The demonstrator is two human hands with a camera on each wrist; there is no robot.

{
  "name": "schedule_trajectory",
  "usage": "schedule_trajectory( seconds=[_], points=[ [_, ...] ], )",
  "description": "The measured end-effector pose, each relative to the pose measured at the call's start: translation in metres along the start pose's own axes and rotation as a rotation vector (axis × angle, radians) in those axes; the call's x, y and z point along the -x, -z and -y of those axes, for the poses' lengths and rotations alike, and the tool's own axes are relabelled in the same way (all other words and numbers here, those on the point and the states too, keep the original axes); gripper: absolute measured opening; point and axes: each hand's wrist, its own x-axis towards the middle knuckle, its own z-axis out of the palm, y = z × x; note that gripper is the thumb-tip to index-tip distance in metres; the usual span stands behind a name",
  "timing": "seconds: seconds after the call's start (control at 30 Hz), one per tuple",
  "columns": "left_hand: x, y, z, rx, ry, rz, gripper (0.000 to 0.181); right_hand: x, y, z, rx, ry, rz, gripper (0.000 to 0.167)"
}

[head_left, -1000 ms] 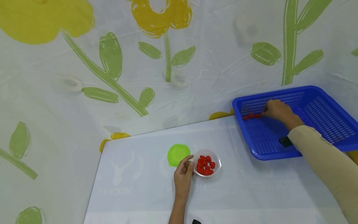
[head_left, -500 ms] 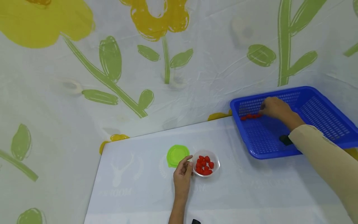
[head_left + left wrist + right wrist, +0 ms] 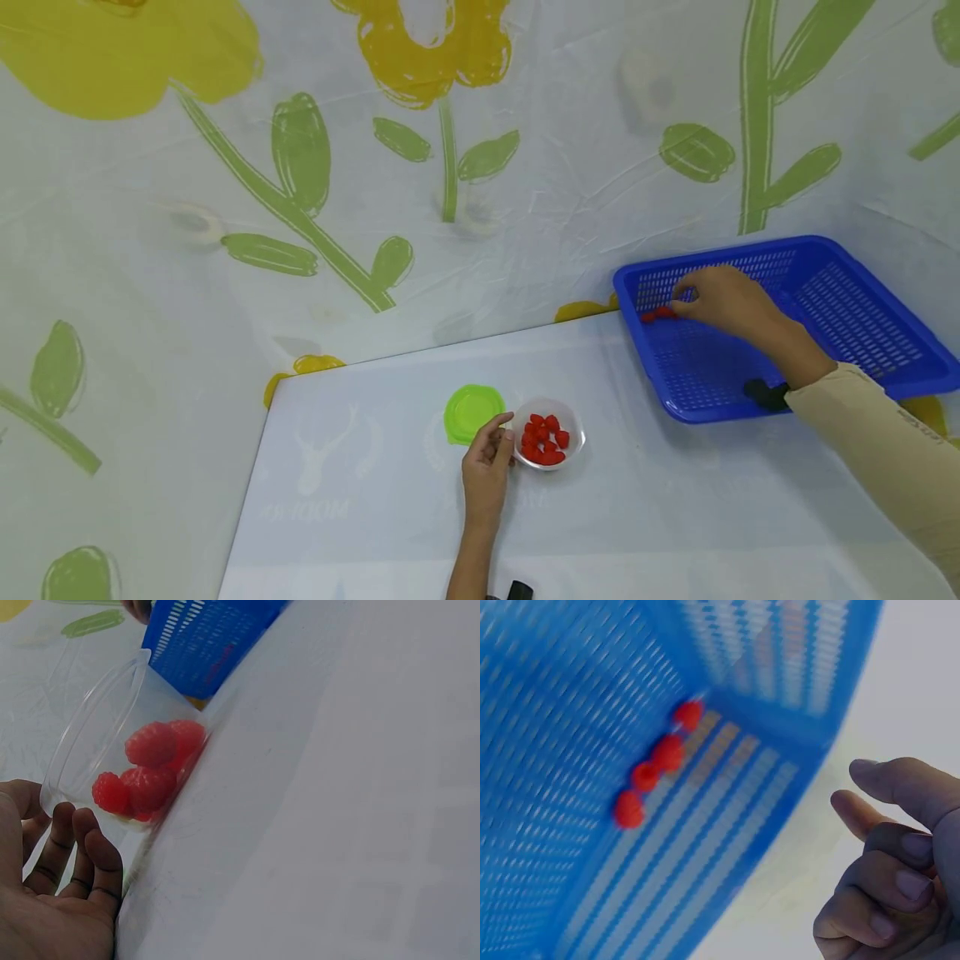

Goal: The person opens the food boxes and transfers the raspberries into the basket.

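A clear plastic bowl (image 3: 573,433) with several red raspberries (image 3: 152,744) in it stands on the table. My left hand (image 3: 486,471) is at its left side, and the thumb and fingertips pinch its rim. My right hand (image 3: 723,304) reaches over the blue basket (image 3: 660,392), above its far left corner. In the right wrist view nothing shows between the thumb and index finger, which stand apart; the other fingers are curled. Several more raspberries (image 3: 646,776) lie in a row along the basket's inner wall, partly hidden by the hand in the head view.
A bright green lid (image 3: 472,412) lies flat on the white table (image 3: 360,500), just left of the bowl. Behind the table hangs a sheet (image 3: 555,208) printed with flowers. The basket's raised walls surround the right hand's work area.
My right hand has moved slightly left inside the basket, and its thumb and index finger have come apart. My left hand stays at the bowl. The head view has shifted a little.
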Motion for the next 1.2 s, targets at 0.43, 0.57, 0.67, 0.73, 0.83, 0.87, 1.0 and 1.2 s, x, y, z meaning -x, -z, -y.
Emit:
schedule_trajectory(
  seconds=[0.43,0.57,0.67,0.73,0.83,0.87,1.0,1.2],
  points=[
    [0.001,0.003,0.0,0.015,-0.054,0.008,0.026,0.032,-0.025,0.063,-0.049,0.126,-0.041,0.018],
    [0.001,0.002,0.001,0.016,-0.05,0.008,0.026,0.04,-0.036,0.078,-0.066,0.152,-0.043,0.017],
    [0.001,0.001,0.001,0.014,-0.043,0.008,0.026,0.045,-0.044,0.088,-0.072,0.169,-0.033,0.016],
    [0.001,0.0,0.001,0.014,-0.039,0.009,0.026,0.047,-0.05,0.094,-0.074,0.178,-0.02,0.017],
    [0.002,0.0,-0.001,0.017,-0.031,0.009,0.026,0.049,-0.058,0.103,-0.083,0.19,0.003,0.017],
    [0.002,0.0,-0.001,0.016,-0.03,0.008,0.026,0.05,-0.061,0.106,-0.087,0.195,0.009,0.017],
    [0.003,0.001,-0.002,0.019,-0.034,0.008,0.026,0.052,-0.074,0.116,-0.09,0.215,0.031,0.016],
    [0.002,0.0,-0.001,0.042,-0.032,0.006,0.026,0.055,-0.096,0.129,-0.072,0.21,0.073,0.02]
  ],
)
